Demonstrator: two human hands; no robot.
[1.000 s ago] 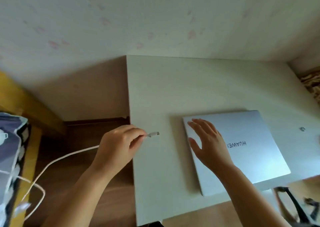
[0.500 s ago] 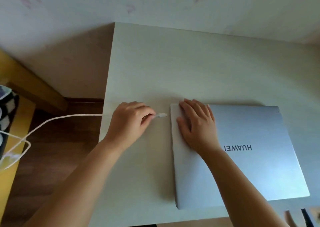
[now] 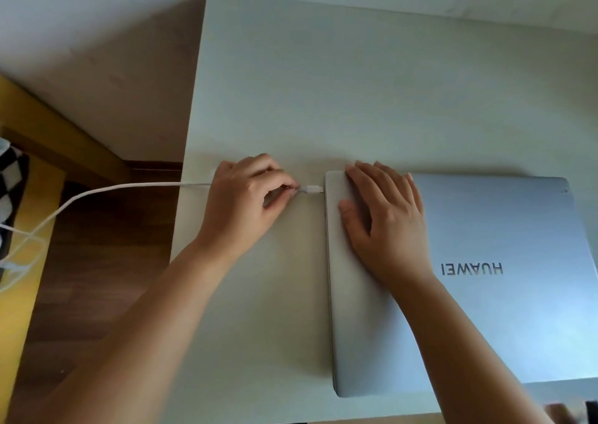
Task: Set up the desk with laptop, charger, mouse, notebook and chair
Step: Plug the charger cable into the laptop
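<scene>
A closed silver laptop lies flat on the white desk, its lid logo upside down to me. My right hand rests flat with spread fingers on the lid's far left corner. My left hand pinches the white charger cable just behind its plug. The plug tip touches the laptop's left edge near the far corner. The cable runs left off the desk edge and droops toward the floor.
The desk stands against a pale wall, its left edge over wooden floor. A yellow wooden bed frame with checkered bedding sits at far left, where the cable loops. A dark object pokes in at bottom right.
My left hand carried the plug rightward until it met the laptop's left edge. My right hand settled flat on the lid. The view moved closer and lower over the desk.
</scene>
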